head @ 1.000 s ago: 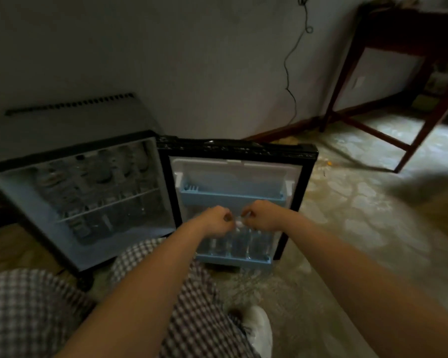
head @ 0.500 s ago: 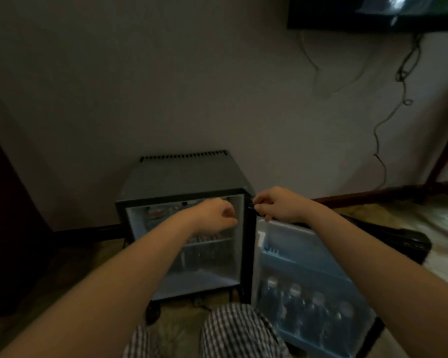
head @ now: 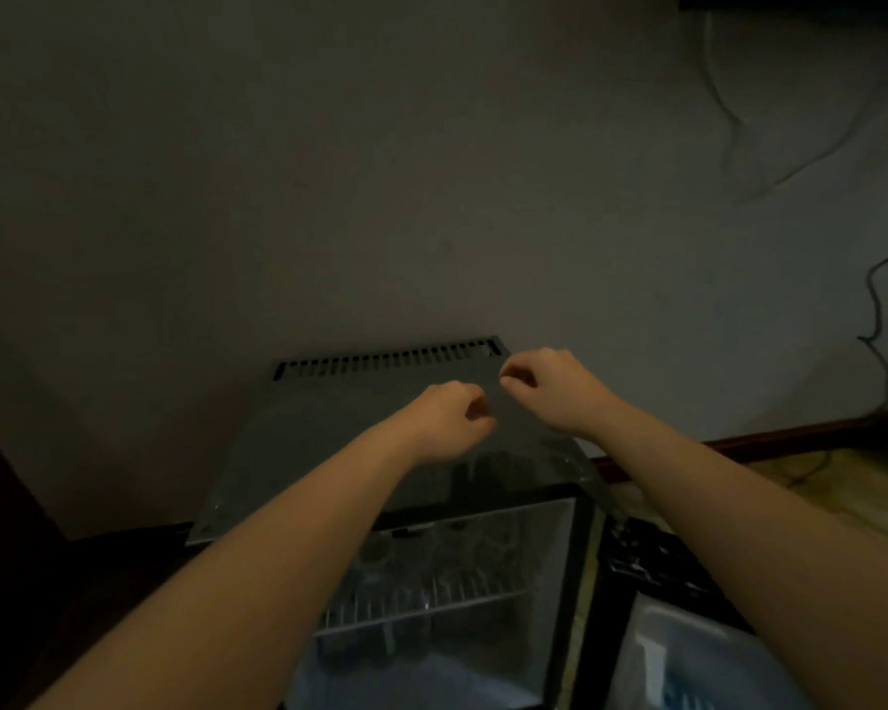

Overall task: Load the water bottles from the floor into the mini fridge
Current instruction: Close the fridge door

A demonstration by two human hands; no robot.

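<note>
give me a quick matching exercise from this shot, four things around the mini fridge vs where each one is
Things:
1 vent slots
2 wire shelf
3 cable
4 fridge door

Places:
a swung open, lower right
b on the wall, far right
c along the back edge of the mini fridge top
d inside the mini fridge

Pairs: 1-c, 2-d, 3-b, 4-a

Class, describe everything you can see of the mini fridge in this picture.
The mini fridge stands by the wall, seen from above. Its flat grey top has vent slots along the back edge. The black-framed door hangs open to the right. Inside, a wire shelf carries dim bottles. The left hand and right hand hover over the top; contact unclear.
</note>
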